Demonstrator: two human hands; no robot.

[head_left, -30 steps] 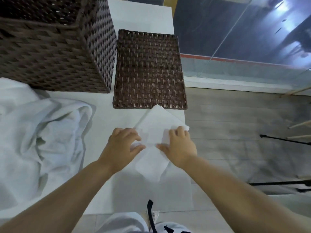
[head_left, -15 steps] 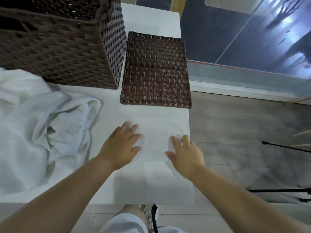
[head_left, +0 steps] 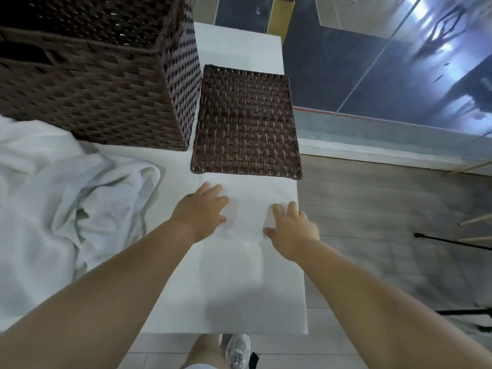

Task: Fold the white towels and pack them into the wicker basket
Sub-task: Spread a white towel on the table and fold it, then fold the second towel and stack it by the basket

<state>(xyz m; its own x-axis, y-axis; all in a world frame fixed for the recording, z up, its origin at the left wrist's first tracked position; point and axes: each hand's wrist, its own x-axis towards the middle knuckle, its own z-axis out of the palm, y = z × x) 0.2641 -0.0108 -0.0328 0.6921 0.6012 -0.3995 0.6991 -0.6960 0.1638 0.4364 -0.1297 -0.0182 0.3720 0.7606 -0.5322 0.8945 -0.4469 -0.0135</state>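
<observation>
Towel (head_left: 247, 222), small and white, now lies flat on the desk (head_left: 239, 302) instead of bunched a second ago; left hand (head_left: 202, 209) and right hand (head_left: 291, 230) press it open-fingered, smoothing before folding, wicker basket (head_left: 93, 75) waiting behind.

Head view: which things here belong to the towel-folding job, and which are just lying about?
Job:
small flat white towel under left hand and right hand
crumpled white towel pile
dark brown wicker basket

Lying about:
flat brown woven wicker lid
black tripod legs
</observation>
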